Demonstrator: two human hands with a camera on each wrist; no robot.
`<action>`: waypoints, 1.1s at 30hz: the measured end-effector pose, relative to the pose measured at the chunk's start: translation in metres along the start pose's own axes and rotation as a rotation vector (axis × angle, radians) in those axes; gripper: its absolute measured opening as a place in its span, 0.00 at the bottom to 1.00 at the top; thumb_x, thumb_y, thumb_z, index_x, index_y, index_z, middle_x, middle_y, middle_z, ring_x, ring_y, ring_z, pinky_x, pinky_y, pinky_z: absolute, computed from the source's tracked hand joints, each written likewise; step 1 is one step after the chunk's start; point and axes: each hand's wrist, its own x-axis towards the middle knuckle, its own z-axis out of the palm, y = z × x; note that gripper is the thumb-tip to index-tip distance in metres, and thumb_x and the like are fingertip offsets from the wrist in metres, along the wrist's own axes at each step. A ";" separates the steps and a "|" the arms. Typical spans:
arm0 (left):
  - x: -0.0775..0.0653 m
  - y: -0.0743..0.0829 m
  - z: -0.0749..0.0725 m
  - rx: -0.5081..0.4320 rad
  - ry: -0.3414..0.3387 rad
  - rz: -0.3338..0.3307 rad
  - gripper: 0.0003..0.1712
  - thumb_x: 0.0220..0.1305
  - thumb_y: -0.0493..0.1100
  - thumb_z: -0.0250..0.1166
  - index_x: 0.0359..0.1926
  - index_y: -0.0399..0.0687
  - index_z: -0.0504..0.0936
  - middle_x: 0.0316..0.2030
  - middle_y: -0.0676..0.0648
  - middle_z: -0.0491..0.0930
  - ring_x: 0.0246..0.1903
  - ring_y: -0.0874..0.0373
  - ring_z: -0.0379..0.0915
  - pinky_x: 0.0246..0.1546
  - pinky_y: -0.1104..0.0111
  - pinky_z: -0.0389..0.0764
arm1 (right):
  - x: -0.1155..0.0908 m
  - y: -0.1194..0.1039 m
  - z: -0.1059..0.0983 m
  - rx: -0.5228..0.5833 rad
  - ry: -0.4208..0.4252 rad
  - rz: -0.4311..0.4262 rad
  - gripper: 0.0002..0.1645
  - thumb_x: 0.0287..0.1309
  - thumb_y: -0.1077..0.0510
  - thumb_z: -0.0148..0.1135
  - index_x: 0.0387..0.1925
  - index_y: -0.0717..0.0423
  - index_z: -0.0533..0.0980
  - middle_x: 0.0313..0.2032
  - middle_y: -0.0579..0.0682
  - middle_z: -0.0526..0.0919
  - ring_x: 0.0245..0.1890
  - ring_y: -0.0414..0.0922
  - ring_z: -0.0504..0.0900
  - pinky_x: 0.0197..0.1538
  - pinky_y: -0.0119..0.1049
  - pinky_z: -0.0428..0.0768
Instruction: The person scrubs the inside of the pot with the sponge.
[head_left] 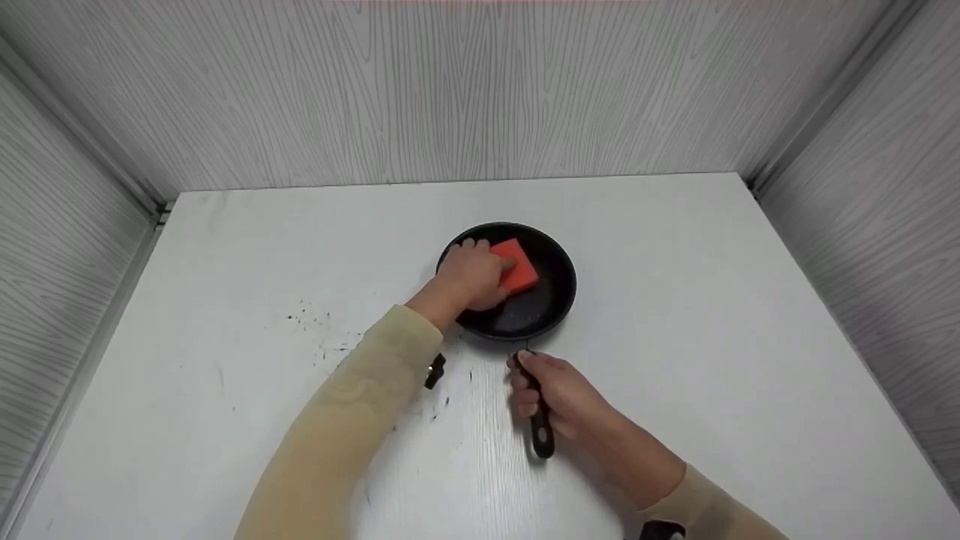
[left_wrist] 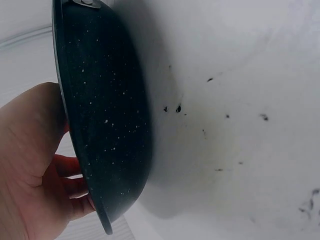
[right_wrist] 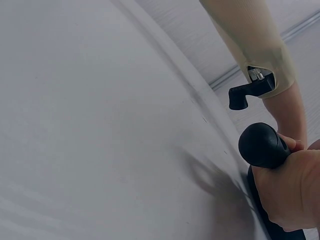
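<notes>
A black frying pan (head_left: 561, 300) is near the middle of the white table, its handle (head_left: 542, 439) toward me. My left hand (head_left: 471, 274) reaches over the pan's left rim and holds an orange-red sponge (head_left: 525, 277) against the inside. Part of the sponge is hidden beneath the fingers. With curled fingers, my right hand (head_left: 562, 390) grips the handle close to the pan. White specks dot the pan's dark outer wall (left_wrist: 110, 110) in the left wrist view, where the left hand (left_wrist: 30, 165) is behind the rim. The rounded handle end (right_wrist: 260, 145) sticks out of the right hand (right_wrist: 290, 192).
Dark crumbs or marks (head_left: 307, 315) lie scattered on the white table (head_left: 675, 300), left of the pan and near my left sleeve. Wood-grain panels (head_left: 450, 97) enclose the table at the back and both sides. A black device (head_left: 435, 371) shows at the left cuff.
</notes>
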 end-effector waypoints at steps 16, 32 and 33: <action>-0.005 -0.001 -0.006 0.051 -0.075 -0.043 0.26 0.64 0.57 0.58 0.62 0.61 0.76 0.49 0.39 0.76 0.51 0.42 0.68 0.56 0.51 0.68 | 0.001 -0.001 -0.001 -0.027 0.011 0.001 0.19 0.74 0.54 0.47 0.50 0.69 0.65 0.26 0.47 0.66 0.19 0.36 0.63 0.21 0.26 0.64; -0.014 0.003 -0.011 0.086 -0.124 -0.077 0.24 0.63 0.58 0.60 0.57 0.56 0.78 0.45 0.43 0.79 0.46 0.46 0.71 0.53 0.50 0.70 | 0.005 -0.003 -0.002 -0.015 0.019 0.008 0.20 0.73 0.54 0.48 0.51 0.70 0.66 0.25 0.47 0.67 0.19 0.37 0.64 0.21 0.27 0.66; -0.015 0.003 -0.011 0.083 -0.122 -0.075 0.23 0.62 0.58 0.61 0.56 0.56 0.79 0.44 0.43 0.79 0.46 0.46 0.71 0.52 0.50 0.70 | 0.005 -0.003 -0.002 -0.015 0.020 0.009 0.20 0.73 0.54 0.48 0.51 0.70 0.66 0.25 0.47 0.67 0.19 0.37 0.64 0.21 0.27 0.66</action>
